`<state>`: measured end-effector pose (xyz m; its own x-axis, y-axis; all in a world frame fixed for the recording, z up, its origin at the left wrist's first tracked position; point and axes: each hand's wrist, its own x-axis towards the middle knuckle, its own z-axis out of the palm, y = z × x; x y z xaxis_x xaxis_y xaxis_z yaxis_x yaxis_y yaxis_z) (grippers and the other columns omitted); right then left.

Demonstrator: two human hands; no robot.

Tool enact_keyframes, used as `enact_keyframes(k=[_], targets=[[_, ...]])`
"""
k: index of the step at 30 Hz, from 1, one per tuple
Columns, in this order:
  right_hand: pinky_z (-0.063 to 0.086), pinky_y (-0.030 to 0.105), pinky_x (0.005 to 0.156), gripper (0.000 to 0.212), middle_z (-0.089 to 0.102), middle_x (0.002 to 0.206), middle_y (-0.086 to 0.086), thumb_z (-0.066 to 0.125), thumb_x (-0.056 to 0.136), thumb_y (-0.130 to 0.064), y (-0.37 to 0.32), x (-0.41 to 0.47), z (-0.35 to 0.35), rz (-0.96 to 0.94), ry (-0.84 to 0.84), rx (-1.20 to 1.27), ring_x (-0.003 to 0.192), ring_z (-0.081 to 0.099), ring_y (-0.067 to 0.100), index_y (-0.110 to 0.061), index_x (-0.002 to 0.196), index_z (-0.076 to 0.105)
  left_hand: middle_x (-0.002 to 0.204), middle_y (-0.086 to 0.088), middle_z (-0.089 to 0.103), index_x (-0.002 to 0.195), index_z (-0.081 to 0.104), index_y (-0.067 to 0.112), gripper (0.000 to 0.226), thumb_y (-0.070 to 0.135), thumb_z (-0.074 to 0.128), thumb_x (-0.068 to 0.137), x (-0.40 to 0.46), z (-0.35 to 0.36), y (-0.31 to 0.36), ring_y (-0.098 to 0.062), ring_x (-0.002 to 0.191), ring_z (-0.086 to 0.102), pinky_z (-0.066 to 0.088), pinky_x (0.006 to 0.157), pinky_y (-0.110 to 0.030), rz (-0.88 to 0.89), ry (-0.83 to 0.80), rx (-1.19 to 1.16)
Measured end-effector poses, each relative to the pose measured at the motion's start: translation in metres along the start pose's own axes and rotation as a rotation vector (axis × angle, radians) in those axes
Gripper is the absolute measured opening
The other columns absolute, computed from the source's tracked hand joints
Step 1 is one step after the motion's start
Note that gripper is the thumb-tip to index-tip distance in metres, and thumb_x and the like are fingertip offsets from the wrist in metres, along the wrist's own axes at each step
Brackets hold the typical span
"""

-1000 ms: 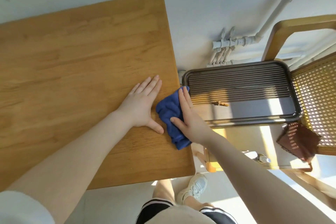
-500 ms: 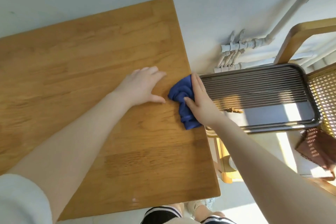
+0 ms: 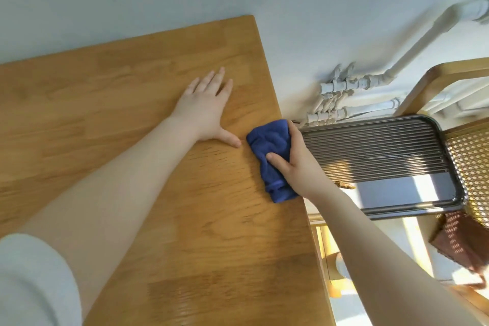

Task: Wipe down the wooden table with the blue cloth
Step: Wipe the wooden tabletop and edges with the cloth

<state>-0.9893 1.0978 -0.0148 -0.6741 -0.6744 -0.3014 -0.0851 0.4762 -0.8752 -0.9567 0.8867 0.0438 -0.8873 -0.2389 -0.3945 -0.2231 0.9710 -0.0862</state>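
Observation:
The wooden table [image 3: 119,119] fills the left and middle of the view. The blue cloth [image 3: 270,151] lies bunched at the table's right edge. My right hand [image 3: 293,164] presses on the cloth, thumb on top and fingers along its right side over the edge. My left hand [image 3: 206,111] rests flat on the wood just left of the cloth, fingers spread, holding nothing. Its thumb tip sits a short way from the cloth.
A dark ribbed metal tray [image 3: 375,156] lies right beside the table's edge with a small brown crumb on it. A wooden chair with a cane seat [image 3: 471,156] stands at the right. White pipes [image 3: 352,95] run along the pale wall. A brown dotted cloth [image 3: 465,241] hangs low right.
My right hand has slid the blue cloth along the table's right edge away from me. My left hand has moved further up the table and spread flat.

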Motion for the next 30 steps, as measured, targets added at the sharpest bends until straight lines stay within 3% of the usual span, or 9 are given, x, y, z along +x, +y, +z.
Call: enact_keyframes(k=[4,11,15,20,24,27,30], targets=[[0.033,0.022,0.085,0.055,0.048,0.119,-0.006,0.053,0.093,-0.023,-0.021,0.062,-0.007,-0.015,0.059,0.039,0.105,0.047,0.008,-0.017,0.139,0.024,0.155,-0.013,-0.018,0.147,-0.014,0.019,0.149,0.090,0.054,0.036,0.018,0.004,-0.006,-0.031,0.143,-0.015,-0.013,0.113,-0.047,-0.057,-0.076,0.056],[0.043,0.034,0.092,0.058,0.052,0.125,0.004,0.052,0.091,-0.025,-0.011,0.054,-0.003,-0.031,0.050,-0.021,0.110,0.053,0.017,-0.020,0.140,0.023,0.153,-0.012,-0.025,0.146,-0.019,0.021,0.150,0.085,0.062,0.037,0.020,0.006,-0.010,-0.029,0.143,-0.015,-0.008,0.115,-0.040,-0.023,-0.129,-0.081],[0.039,0.027,0.089,0.046,0.052,0.121,0.001,0.051,0.093,-0.021,-0.029,0.095,-0.009,-0.039,0.077,-0.018,0.108,0.051,0.014,-0.013,0.134,0.032,0.153,-0.010,-0.025,0.147,-0.017,0.021,0.148,0.083,0.065,0.040,0.025,0.002,-0.012,-0.029,0.143,-0.015,-0.007,0.116,-0.040,-0.001,-0.140,-0.098],[0.044,0.038,0.091,0.039,0.055,0.117,0.007,0.051,0.091,-0.019,-0.049,0.161,-0.017,-0.045,0.105,-0.040,0.103,0.055,0.022,-0.012,0.127,0.037,0.157,0.002,-0.012,0.149,0.001,0.030,0.117,0.080,0.056,0.058,0.040,-0.018,-0.028,-0.023,0.145,-0.002,-0.001,0.117,-0.041,0.092,-0.171,-0.090],[0.040,0.027,0.085,0.045,0.052,0.116,0.003,0.050,0.092,-0.014,-0.041,0.133,-0.016,-0.084,0.088,-0.080,0.099,0.053,0.016,-0.012,0.134,0.031,0.158,0.003,0.008,0.148,0.016,0.029,0.091,0.064,0.058,0.076,0.056,-0.030,-0.041,-0.023,0.143,0.016,0.018,0.114,-0.039,0.132,-0.087,-0.120],[0.042,0.031,0.085,0.042,0.052,0.116,0.007,0.052,0.091,-0.014,-0.038,0.133,-0.017,-0.142,0.096,-0.093,0.098,0.053,0.018,-0.009,0.129,0.034,0.158,-0.005,-0.004,0.150,0.007,0.022,0.107,0.064,0.064,0.070,0.072,-0.031,-0.052,-0.025,0.145,0.006,0.013,0.116,-0.040,0.043,0.002,-0.125],[0.044,0.034,0.084,0.038,0.050,0.117,0.011,0.053,0.090,-0.016,-0.051,0.180,-0.019,-0.140,0.092,-0.134,0.099,0.053,0.022,-0.006,0.123,0.036,0.157,-0.010,-0.013,0.150,-0.002,0.018,0.124,0.070,0.066,0.060,0.091,-0.030,-0.057,-0.025,0.145,-0.003,0.004,0.117,-0.038,0.013,-0.049,-0.048]])
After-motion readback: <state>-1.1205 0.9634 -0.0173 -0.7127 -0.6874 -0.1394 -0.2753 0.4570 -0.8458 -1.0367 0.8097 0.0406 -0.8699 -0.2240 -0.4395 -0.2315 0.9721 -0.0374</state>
